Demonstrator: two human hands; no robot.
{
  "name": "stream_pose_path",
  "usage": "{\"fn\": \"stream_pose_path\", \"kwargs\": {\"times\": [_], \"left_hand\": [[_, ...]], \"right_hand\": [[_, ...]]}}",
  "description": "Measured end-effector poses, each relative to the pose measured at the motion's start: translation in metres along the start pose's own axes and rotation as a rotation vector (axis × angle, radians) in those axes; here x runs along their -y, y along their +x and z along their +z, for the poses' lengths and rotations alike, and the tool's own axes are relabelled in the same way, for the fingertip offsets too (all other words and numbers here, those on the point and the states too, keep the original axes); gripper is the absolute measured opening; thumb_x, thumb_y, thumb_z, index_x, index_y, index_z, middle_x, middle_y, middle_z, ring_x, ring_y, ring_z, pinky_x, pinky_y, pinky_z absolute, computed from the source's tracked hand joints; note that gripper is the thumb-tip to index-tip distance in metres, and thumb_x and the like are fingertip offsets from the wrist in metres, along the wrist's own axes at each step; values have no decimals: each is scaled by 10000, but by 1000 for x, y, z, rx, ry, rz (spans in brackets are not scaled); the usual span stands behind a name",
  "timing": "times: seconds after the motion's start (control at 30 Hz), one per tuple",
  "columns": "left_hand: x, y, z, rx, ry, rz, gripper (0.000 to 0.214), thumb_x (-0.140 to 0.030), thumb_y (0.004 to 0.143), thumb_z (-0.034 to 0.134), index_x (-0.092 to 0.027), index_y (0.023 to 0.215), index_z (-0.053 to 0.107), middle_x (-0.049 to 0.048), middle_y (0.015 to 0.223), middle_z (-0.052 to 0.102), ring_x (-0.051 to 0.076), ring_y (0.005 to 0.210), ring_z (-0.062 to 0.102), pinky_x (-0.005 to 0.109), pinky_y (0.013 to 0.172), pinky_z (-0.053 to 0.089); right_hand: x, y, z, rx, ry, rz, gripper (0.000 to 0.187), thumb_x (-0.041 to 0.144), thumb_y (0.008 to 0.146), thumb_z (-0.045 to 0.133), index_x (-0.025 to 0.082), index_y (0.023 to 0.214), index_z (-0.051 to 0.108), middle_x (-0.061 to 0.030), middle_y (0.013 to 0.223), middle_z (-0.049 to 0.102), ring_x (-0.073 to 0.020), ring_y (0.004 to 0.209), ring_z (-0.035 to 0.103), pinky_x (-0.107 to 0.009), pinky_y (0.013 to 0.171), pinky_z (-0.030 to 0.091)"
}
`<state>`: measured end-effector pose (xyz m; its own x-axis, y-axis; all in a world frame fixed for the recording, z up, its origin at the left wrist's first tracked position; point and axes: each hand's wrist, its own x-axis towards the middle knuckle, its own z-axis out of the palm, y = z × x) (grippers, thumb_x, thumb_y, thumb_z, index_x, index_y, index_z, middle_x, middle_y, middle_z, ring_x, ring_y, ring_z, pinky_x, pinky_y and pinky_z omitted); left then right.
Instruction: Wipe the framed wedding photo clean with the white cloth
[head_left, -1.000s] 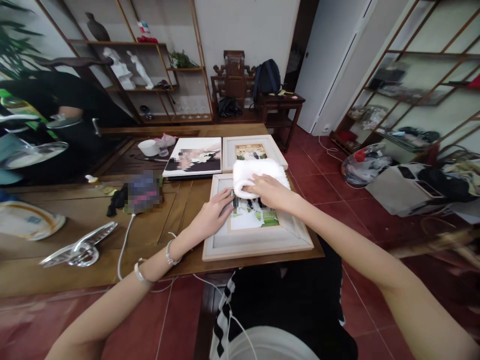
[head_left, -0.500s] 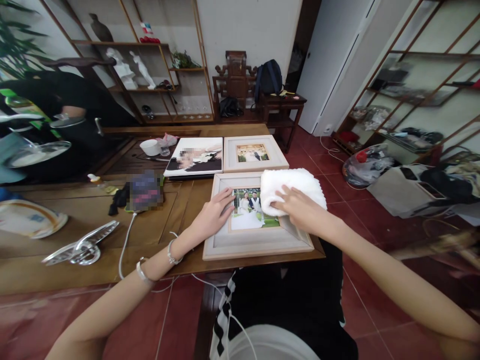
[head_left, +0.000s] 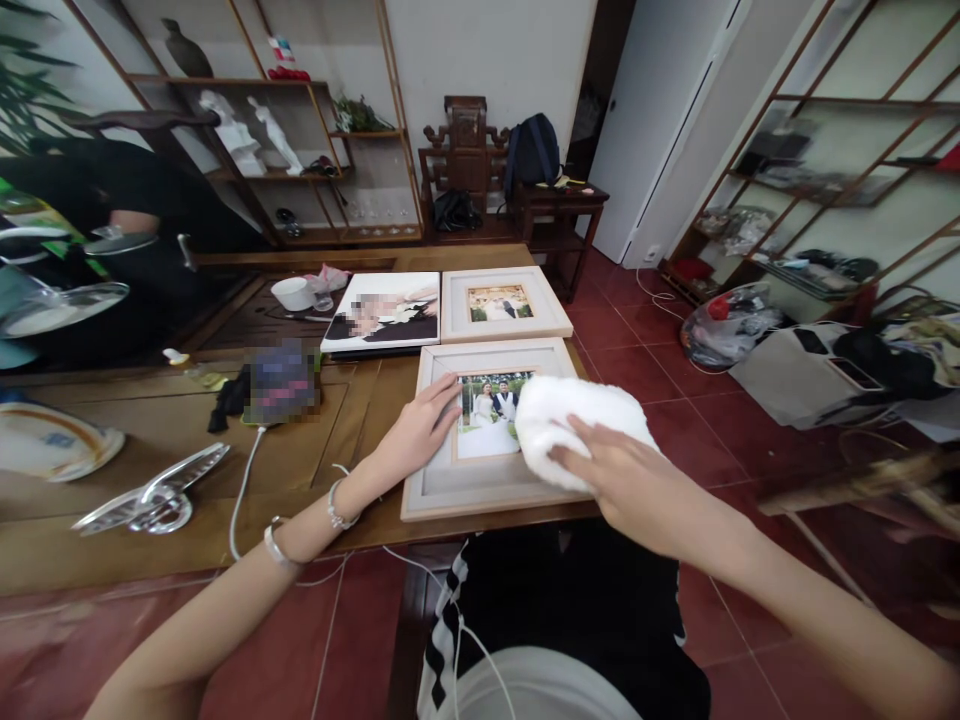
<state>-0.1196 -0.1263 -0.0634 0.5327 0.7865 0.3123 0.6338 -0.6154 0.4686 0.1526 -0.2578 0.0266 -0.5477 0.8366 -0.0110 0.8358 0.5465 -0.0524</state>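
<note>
A pale wooden picture frame (head_left: 480, 493) with a wedding photo (head_left: 486, 412) lies flat at the table's near edge. My left hand (head_left: 421, 425) rests on its left side, fingers stretched out and fingertips at the photo's edge. In my right hand (head_left: 611, 462) is a white fluffy cloth (head_left: 562, 410), pressed over the frame's right side and hiding the right part of the photo. Behind lie a second pale picture frame (head_left: 557, 317) with a smaller photo and a white-edged photo panel (head_left: 382, 312), side by side.
On the wooden table (head_left: 360, 400) to the left are a silver winged ornament (head_left: 154, 495), a blurred dark pouch (head_left: 281, 385), a dropper bottle (head_left: 193, 370) and a white cable (head_left: 246, 490). A white cup (head_left: 292, 294) stands farther back. A person in black (head_left: 142, 190) sits at far left.
My right hand has drawn the cloth down the frame's right side, toward me, uncovering the upper right corner. My left hand stays on the frame's left side.
</note>
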Motion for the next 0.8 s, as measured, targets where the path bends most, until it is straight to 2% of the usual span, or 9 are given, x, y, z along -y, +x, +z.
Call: {"fn": "stream_pose_path", "kwargs": {"times": [0.13, 0.23, 0.33, 0.4, 0.53, 0.67, 0.8], "left_hand": [[2, 0, 0, -4, -2, 11, 447, -345, 959, 434, -66, 1278, 578, 189, 1427, 481, 259, 1335, 451, 399, 1132, 341], [2, 0, 0, -3, -12, 17, 433, -342, 962, 436, -75, 1266, 590, 188, 1432, 476, 259, 1334, 453, 401, 1131, 343], [2, 0, -1, -15, -29, 20, 412, -329, 965, 430, -83, 1244, 606, 186, 1420, 491, 263, 1332, 455, 407, 1126, 352], [3, 0, 0, -32, -46, 23, 400, -313, 970, 408, -87, 1225, 617, 186, 1401, 511, 264, 1323, 466, 413, 1119, 364], [5, 1, 2, -87, -54, 28, 393, -262, 972, 349, -96, 1206, 617, 176, 1357, 557, 252, 1304, 490, 433, 1117, 372], [6, 1, 4, -130, -31, 9, 385, -236, 959, 343, -127, 1244, 578, 152, 1356, 564, 246, 1294, 502, 465, 1115, 374], [5, 0, 4, -121, -4, -12, 396, -222, 950, 345, -124, 1283, 536, 151, 1368, 552, 243, 1293, 503, 454, 1114, 380]], "right_hand": [[-41, 50, 14, -148, -115, 87, 681, -68, 692, 401, 173, 1312, 542, -139, 1499, 392, -334, 1384, 339, -531, 1081, 356], [-69, 88, 25, -167, -180, 91, 681, -76, 698, 416, 159, 1327, 533, -157, 1514, 357, -336, 1411, 280, -526, 1108, 301], [-81, 112, 33, -181, -209, 68, 653, -48, 725, 450, 163, 1339, 524, -170, 1476, 408, -341, 1405, 288, -535, 1102, 282], [-80, 117, 36, -193, -212, 64, 631, -25, 746, 463, 161, 1346, 515, -175, 1439, 452, -339, 1389, 314, -537, 1090, 284], [-65, 102, 37, -177, -224, 15, 596, -1, 775, 451, 154, 1348, 510, -187, 1373, 507, -335, 1345, 371, -524, 1068, 299], [-43, 69, 33, -108, -231, -63, 571, 14, 771, 464, 162, 1317, 543, -187, 1307, 548, -348, 1307, 419, -518, 1069, 313], [-15, 31, 24, -34, -161, -107, 576, -3, 763, 440, 160, 1303, 558, -183, 1254, 583, -337, 1274, 471, -499, 1067, 358]]}}
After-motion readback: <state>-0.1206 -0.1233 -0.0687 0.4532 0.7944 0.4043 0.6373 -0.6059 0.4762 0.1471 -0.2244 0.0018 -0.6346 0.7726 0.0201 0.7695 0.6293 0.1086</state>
